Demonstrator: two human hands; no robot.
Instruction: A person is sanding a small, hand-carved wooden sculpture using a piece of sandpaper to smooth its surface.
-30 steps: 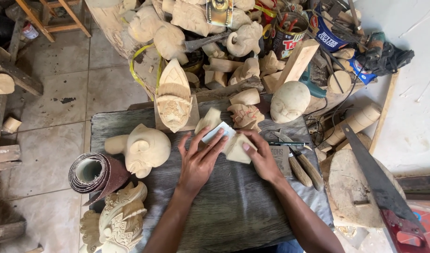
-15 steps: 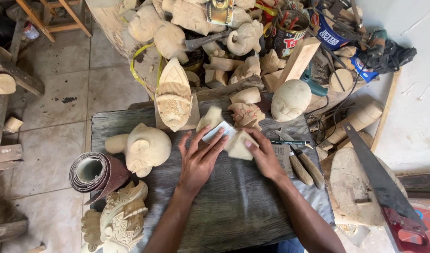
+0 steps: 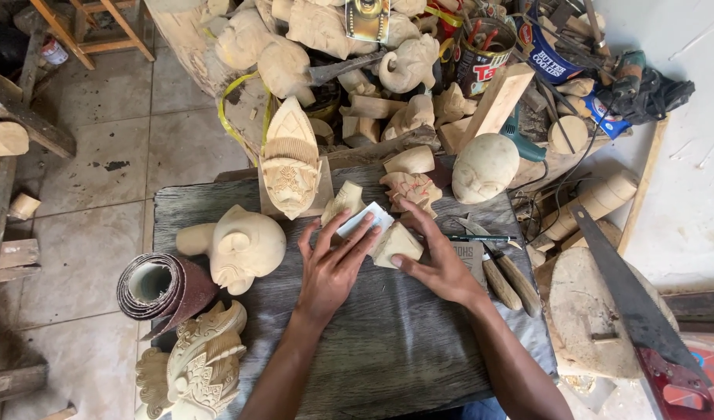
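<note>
A small pale wooden carving lies on the dark wooden board. My right hand grips it from the right, fingers curled over its top. My left hand lies flat with fingers spread, pressing a small white sheet of sandpaper against the carving's left side. Another pale wood piece sticks out just beyond the sheet.
Around the board lie a carved head, a pointed mask, an ornate carving, a sandpaper roll, a round head, chisels and a handsaw. Many carvings and tools pile at the back.
Both hands stay on the carving; the left hand with the white sheet has shifted slightly over the wood. Nothing else has moved.
</note>
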